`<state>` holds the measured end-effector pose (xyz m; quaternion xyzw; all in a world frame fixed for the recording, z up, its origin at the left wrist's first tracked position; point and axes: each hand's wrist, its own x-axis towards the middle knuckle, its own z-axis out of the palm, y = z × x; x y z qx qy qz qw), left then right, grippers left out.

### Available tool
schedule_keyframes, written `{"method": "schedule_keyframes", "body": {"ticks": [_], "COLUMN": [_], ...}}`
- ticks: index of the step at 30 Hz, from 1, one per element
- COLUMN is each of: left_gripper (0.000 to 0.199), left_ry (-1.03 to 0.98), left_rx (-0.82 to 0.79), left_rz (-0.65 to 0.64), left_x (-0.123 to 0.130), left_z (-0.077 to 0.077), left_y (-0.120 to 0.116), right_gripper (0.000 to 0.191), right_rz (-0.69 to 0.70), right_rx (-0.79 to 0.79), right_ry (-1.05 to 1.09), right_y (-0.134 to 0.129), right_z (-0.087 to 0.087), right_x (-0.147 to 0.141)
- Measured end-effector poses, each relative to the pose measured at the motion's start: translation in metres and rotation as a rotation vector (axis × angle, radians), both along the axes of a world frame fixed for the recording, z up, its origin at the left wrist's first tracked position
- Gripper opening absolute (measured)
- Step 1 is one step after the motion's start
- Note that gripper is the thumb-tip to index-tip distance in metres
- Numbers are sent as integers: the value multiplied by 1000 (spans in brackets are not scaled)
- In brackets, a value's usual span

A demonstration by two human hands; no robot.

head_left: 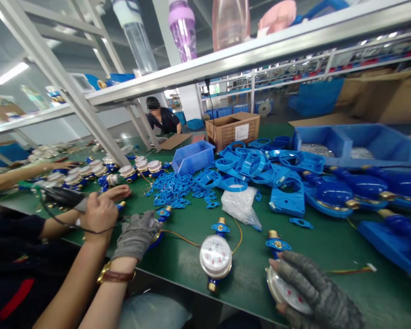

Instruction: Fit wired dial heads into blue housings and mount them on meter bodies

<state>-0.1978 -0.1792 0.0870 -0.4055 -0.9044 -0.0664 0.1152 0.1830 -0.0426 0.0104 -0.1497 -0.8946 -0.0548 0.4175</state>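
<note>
My left hand [137, 235], in a grey glove with a watch at the wrist, is closed on a blue water meter [155, 241] that it mostly covers. My right hand [311, 288], in a grey fingertipless glove, is wrapped over another water meter [290, 292] near the front edge; its white dial and brass upper end show. Between my hands a third meter [215, 258] lies face up, with a blue flange piece [220, 227] at its upper neck and a thin wire beside it.
Behind lie small blue flanges [173, 187], a plastic bag [239, 204], blue rings [250, 164], a blue bin [193, 157] and a cardboard box [233, 130]. Blue-cased meters [332, 194] stand right. Another person's hands [101, 212] work close at left. A shelf [205, 64] crosses above.
</note>
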Motion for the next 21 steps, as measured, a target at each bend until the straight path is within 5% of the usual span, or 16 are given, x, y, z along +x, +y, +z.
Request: {"method": "schedule_keyframes", "body": {"ticks": [6,11,15,17,19,21], "left_gripper": [42,36,35,39,46,54], "left_ry": [18,164,199,200,137,40], "left_rx": [-84,67,196,292,368,390], "left_rz": [-42,-209,-239,-255,-372,-561], "left_x": [48,77,72,68,67,78], "left_z": [-36,-57,-67,-74,-83,-87], "left_y": [0,15,8,12,41,100], "right_gripper": [36,58,39,37,33,30], "right_rz": [-110,73,131,100,95,48], "right_rx": [-64,-91,-236,-211,-174,-147], "right_ry": [-47,-110,-323,-617,-771,-879], "right_y": [3,24,58,73,87,102], "right_z": [4,35,69,79,82,79], "right_x": [-11,-13,-58,-92,-123,-145]}}
